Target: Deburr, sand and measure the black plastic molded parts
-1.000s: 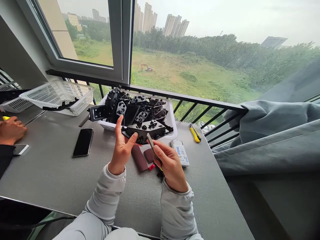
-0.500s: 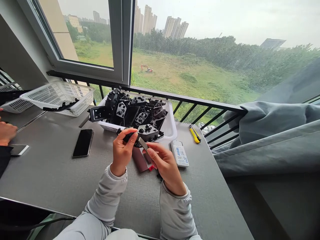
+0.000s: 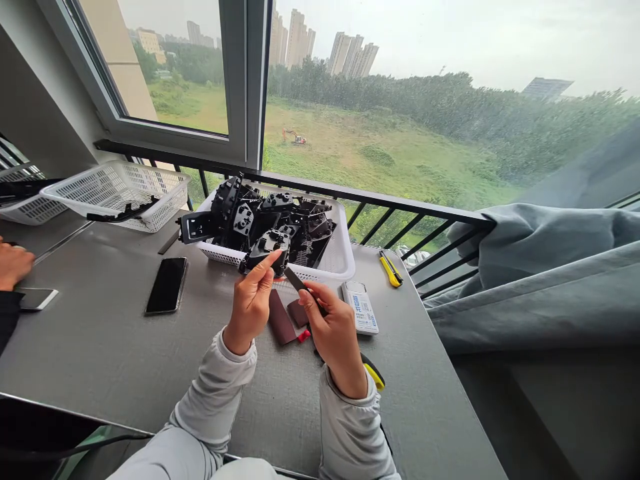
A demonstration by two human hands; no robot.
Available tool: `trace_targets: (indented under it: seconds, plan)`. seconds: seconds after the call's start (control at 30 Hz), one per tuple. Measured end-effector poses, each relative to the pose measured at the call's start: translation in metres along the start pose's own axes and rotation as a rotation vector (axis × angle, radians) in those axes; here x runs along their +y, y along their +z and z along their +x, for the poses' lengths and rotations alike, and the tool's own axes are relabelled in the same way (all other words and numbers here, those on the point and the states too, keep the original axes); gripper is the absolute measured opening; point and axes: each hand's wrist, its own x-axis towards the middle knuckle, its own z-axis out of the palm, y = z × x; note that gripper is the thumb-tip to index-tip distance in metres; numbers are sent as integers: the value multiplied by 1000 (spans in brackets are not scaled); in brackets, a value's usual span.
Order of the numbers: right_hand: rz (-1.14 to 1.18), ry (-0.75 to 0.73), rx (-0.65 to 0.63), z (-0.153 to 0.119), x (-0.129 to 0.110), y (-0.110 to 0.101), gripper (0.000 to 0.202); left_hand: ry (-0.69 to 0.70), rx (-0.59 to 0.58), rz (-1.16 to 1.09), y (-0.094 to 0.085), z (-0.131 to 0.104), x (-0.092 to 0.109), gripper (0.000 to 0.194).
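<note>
My left hand [image 3: 250, 303] grips a black plastic part [image 3: 270, 248] by its near end, thumb and index finger against it. The part is tilted, in front of the white basket [image 3: 345, 257] heaped with similar black parts. In my right hand [image 3: 334, 327] is a thin, flat grey-brown strip [image 3: 297, 279], pinched between thumb and fingers, its far tip close to the part's right side. Whether the tip touches the part cannot be made out. Below the hands lie brown sheets [image 3: 283, 320] and a small red piece [image 3: 303, 336].
A white case [image 3: 361, 307] and yellow cutter [image 3: 390, 269] lie right; another yellow-black tool [image 3: 374, 373] is partly behind my right wrist. A black phone [image 3: 167, 285] lies left. Further left are a white basket [image 3: 170, 200] and another person's hand [image 3: 15, 265] near a phone [image 3: 37, 299].
The black part has turned and shifted left in my left hand. My right hand has drawn slightly down with the strip, uncovering the yellow-black tool near its wrist.
</note>
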Motion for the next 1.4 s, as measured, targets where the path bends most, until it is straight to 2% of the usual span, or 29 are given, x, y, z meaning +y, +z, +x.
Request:
trace_targets:
  seconds: [0.23, 0.47, 0.63, 0.73, 0.83, 0.97, 1.17, 1.3, 1.4]
  plan:
    - [-89, -33, -27, 0, -1, 7, 24, 100, -36, 137, -1, -1, 1, 34]
    - [-103, -21, 42, -1, 0, 5, 24, 113, -53, 159, 0, -1, -5, 36]
    - [-63, -7, -12, -1, 0, 6, 23, 111, -33, 191, -1, -1, -3, 35]
    - [25, 33, 8, 2, 2, 5, 24, 62, -1, 141, 0, 0, -1, 34]
    - [215, 111, 10, 5, 4, 2, 29, -58, 52, 31, 1, 2, 2, 37]
    - [467, 223, -113, 5, 3, -1, 38, -195, 73, -147, 1, 5, 9, 38]
    - [687, 312, -237, 2, -1, 1, 41, -272, 77, -354, 0, 7, 10, 31]
    - [749, 345, -246, 3, -1, 2, 38, -307, 57, -365, -1, 9, 11, 34]
    - [756, 337, -238, 5, -1, 5, 37, -296, 13, -337, -1, 10, 12, 43]
